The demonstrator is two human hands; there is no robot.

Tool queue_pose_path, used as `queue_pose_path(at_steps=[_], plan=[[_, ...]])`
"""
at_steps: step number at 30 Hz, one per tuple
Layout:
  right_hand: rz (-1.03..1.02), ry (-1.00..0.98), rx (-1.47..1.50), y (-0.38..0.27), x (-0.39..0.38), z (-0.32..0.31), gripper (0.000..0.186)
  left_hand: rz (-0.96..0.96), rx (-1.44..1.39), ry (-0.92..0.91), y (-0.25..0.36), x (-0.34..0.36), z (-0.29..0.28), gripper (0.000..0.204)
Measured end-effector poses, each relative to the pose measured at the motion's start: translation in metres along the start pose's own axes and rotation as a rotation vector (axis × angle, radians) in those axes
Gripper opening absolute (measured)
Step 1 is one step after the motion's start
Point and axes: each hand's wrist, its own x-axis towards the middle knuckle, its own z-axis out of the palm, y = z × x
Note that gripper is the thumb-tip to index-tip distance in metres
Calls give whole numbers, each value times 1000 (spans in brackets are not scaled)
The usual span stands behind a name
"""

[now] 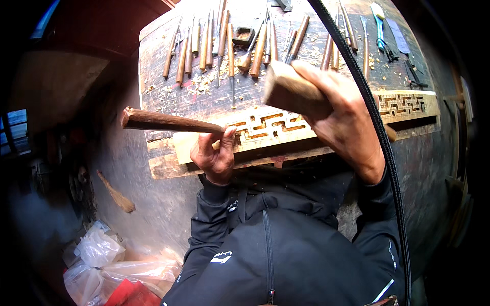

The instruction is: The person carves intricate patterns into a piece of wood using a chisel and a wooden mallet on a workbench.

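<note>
My left hand (214,155) is closed round the lower part of a carving chisel (168,120), whose long brown wooden handle points out to the left. The chisel's blade is hidden by my fingers, at the left end of the cut pattern. In my right hand (349,117) I grip a wooden block-shaped mallet (293,92), raised above the middle of the board and apart from the chisel. Beneath both hands lies a pale wooden board (301,133) with an angular fretwork pattern cut into it, running along the near edge of the workbench.
Many wooden-handled carving tools (209,41) lie across the back of the workbench (158,97) among wood shavings (201,84). A small dark box (244,35) and a blue-handled brush (378,25) are there too. A black cable (375,107) crosses the view. A broom (116,193) and plastic bags (102,255) are at left.
</note>
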Motion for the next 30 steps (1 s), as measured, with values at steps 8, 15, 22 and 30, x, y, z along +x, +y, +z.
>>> queue_pose_path(at_steps=[8,15,22,30], plan=[[-606,417,293,-43,93,-5,40,37,104,-18,6,5,0,18],[-944,603,648,-76,123,30,27,32,13,6,-6,-3,2,16],[-728,370,103,-112,125,-20,19,-43,-49,26,-15,-13,-5,24],[-808,590,-129,-118,117,-22,10,72,15,8,-23,-16,-9,39]])
